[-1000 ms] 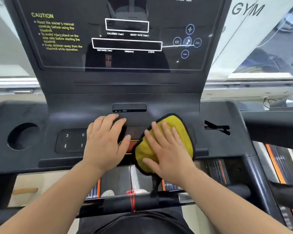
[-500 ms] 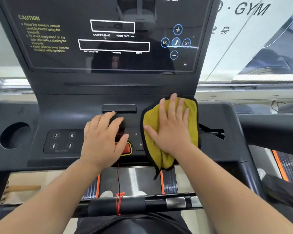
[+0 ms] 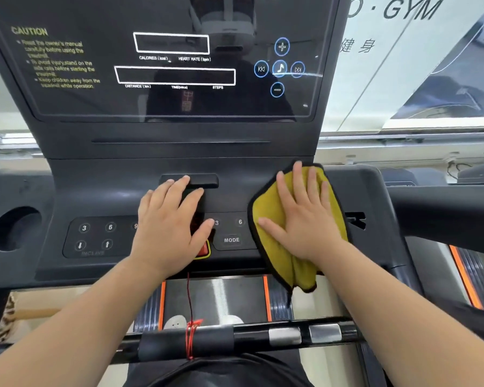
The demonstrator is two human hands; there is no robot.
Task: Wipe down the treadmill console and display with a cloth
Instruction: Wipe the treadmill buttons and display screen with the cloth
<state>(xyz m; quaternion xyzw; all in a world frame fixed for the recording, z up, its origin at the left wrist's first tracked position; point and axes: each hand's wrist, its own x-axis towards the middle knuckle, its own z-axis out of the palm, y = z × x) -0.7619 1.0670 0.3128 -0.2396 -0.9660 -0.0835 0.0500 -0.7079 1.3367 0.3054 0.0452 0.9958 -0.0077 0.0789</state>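
Note:
The dark treadmill console (image 3: 101, 191) spans the view, with the glossy black display (image 3: 165, 101) tilted up behind it. My right hand (image 3: 305, 219) lies flat, fingers spread, pressing a yellow cloth (image 3: 268, 219) with a black edge onto the right side of the console's button panel. The cloth's lower end hangs over the front edge. Fingers apart and holding nothing, my left hand (image 3: 171, 227) rests flat on the middle of the console. It covers the red stop button (image 3: 203, 248) and part of the number keys.
A round cup holder (image 3: 14, 229) sits at the console's left end. A slot (image 3: 358, 219) lies right of the cloth. A handlebar (image 3: 235, 339) with a red cord (image 3: 190, 331) crosses in front. A black side rail (image 3: 444, 210) runs at the right.
My right hand has slid the cloth up and to the right, from the console's centre to its right side. The left hand has stayed in place.

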